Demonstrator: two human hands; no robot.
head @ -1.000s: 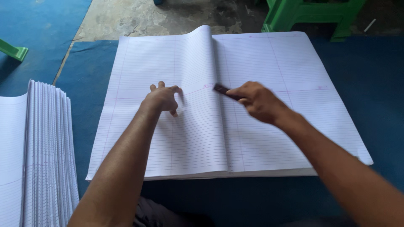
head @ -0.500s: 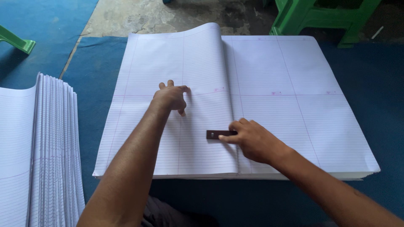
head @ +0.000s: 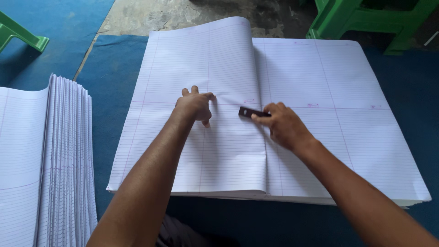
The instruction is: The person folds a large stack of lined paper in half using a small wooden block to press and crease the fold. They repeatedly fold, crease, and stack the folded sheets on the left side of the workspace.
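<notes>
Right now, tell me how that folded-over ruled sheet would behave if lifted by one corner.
The folded sheet would probably flop: its far end already arches up unsupported. It looks thin and light, likely to crease easily. The left hand pressing it flat suggests it springs back.

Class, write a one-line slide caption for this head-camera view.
Left hand pins a folded ruled sheet while the right hand presses a small dark block along its crease.

I work at floor level in what looks like a small paper or notebook-binding workshop. A large stack of white ruled paper sheets [head: 320,137] lies on a blue floor mat [head: 109,77]. A second pile of folded ruled sheets [head: 55,160] stands at my left. Bare concrete floor [head: 151,16] and green plastic stool legs [head: 366,18] lie beyond.
</notes>
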